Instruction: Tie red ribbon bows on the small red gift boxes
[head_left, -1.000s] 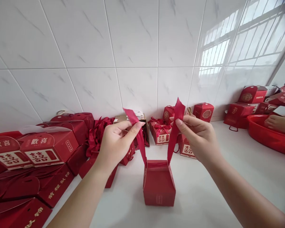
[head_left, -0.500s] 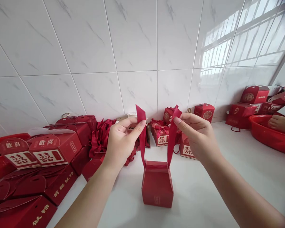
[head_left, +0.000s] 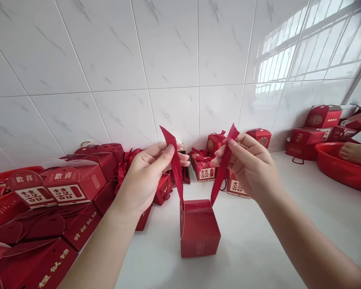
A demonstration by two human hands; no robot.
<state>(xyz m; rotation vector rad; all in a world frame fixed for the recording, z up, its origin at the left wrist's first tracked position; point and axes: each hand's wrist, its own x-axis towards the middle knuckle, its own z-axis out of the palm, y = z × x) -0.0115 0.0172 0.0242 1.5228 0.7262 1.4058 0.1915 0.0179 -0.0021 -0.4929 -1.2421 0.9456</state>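
Observation:
A small red gift box (head_left: 199, 229) stands on the white floor in front of me. A red ribbon runs out of its top in two ends. My left hand (head_left: 147, 176) pinches the left ribbon end (head_left: 175, 162) between thumb and forefinger, held up above the box. My right hand (head_left: 251, 166) pinches the right ribbon end (head_left: 224, 162) the same way. Both ends are pulled taut and slant slightly apart.
Piles of red boxes with gold and white lettering (head_left: 60, 186) lie at the left along the tiled wall (head_left: 168, 60). Finished small boxes with bows (head_left: 203, 168) stand behind. At the right, a red basin (head_left: 343, 170) with another person's hand (head_left: 355, 152) on it, and more boxes (head_left: 321, 118).
The two ribbon ends came close together half a second ago and have since spread apart again. The box has turned slightly and sits a little lower in view.

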